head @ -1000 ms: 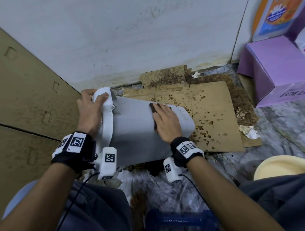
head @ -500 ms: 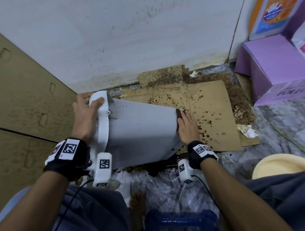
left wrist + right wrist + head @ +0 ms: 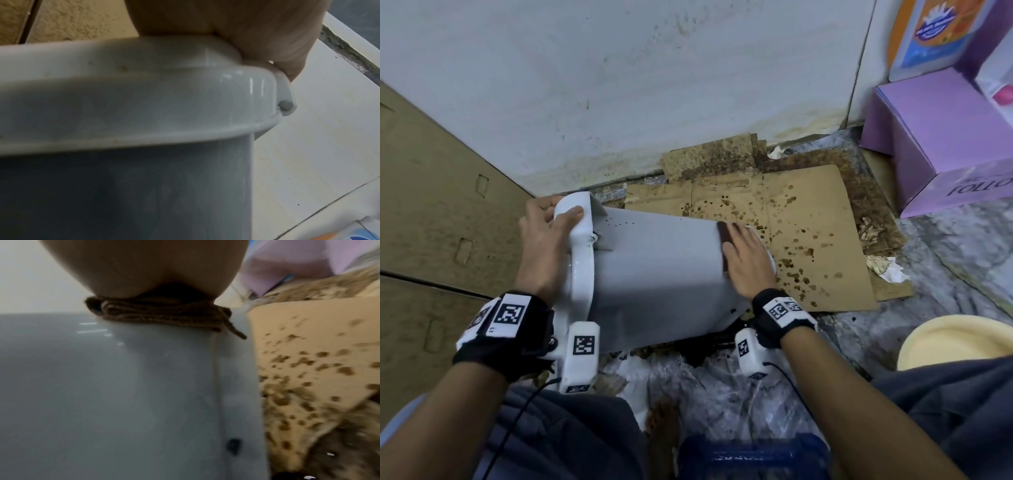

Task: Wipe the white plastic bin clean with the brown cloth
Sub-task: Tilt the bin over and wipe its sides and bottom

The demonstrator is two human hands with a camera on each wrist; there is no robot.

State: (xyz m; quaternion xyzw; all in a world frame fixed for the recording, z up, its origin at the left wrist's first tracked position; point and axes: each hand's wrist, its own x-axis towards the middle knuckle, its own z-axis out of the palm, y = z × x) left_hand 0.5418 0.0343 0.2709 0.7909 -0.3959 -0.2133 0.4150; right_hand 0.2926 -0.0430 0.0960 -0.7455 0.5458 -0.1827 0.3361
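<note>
White plastic bin [image 3: 654, 274] lies tipped on the floor over stained cardboard [image 3: 808, 233]. Left hand [image 3: 544, 246] clamps its rim; rigid, light, likely slippery, so hold there. Right hand [image 3: 746, 263], fingers flat, presses the soft brown cloth [image 3: 164, 314] near the base.

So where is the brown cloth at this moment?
In the head view the brown cloth lies flat under the right hand, pressed on the white bin's side near its base, above the stained cardboard.
</note>
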